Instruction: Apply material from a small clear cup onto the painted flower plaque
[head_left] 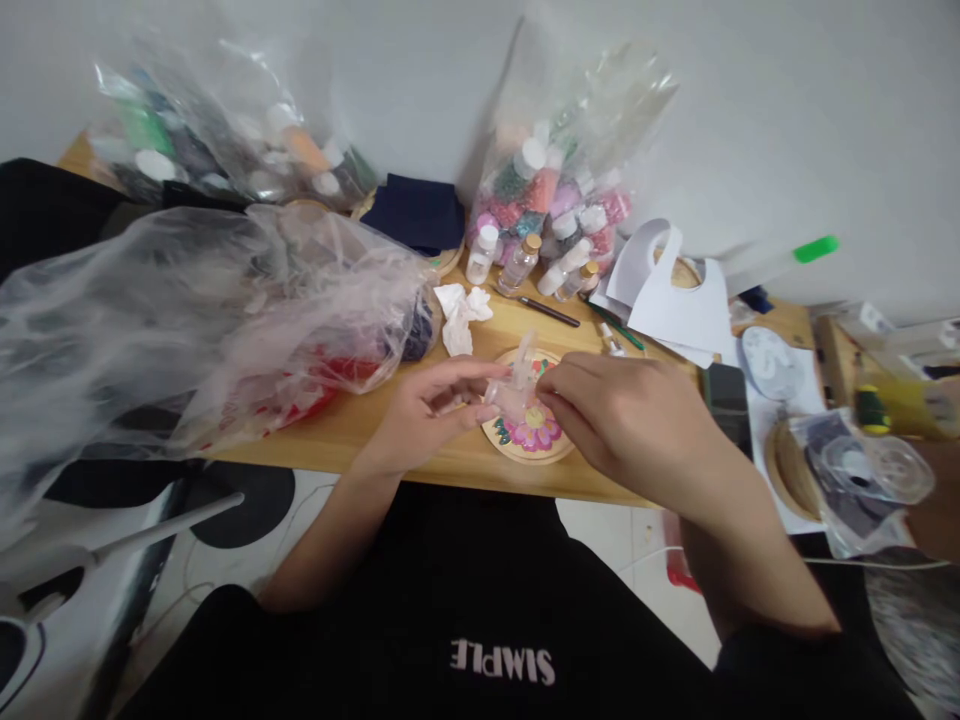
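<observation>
A round wooden disc (525, 450) with a pink flower and green leaves painted on it lies near the front edge of the wooden table (420, 450). Above it both hands meet on a small clear plastic bag (516, 385). My left hand (427, 410) pinches the bag's left side with curled fingers. My right hand (622, 415) is closed on its right side, fingertips pressed together. What the bag contains is too blurred to tell.
A big crumpled clear plastic bag (210, 310) covers the table's left. Bags of bead bottles (555, 190) stand at the back by the wall. White tissue (461, 315), a thin brush (551, 312), white paper (675, 300), a dark box (726, 400) and clear tape rolls (870, 465) lie around.
</observation>
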